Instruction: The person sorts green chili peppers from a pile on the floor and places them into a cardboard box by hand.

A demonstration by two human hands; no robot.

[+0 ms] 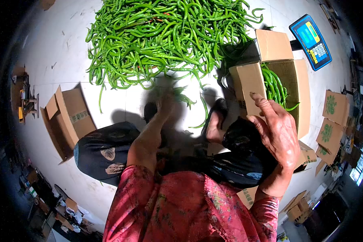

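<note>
Large heap of long, slender green peppers [161, 44], a few red ones showing among them, spread on a pale, smooth floor [64, 36] at the top of the view. Seated person's left hand [165, 94] reaches down in shadow at the heap's near edge, between the knees; a few loose green peppers [184, 99] lie right by its fingers. Hand dim and blurred; cannot tell whether it is open, closed or gripping any of them.

Right hand [276, 129] is raised in front of the open brown cardboard box [302, 97], back of the hand up, fingers bent and slightly apart, thumb clear of them, nothing visible in its grasp. More green peppers [273, 84] lie inside that box, against its left side. Blue-framed digital scale display [310, 42] stands just beyond the box, keypad facing the person.

Second open brown cardboard carton [70, 117] sits on the floor beside the left knee. Single curved green pepper [205, 113] lies near the dark right shoe [218, 111].
</note>
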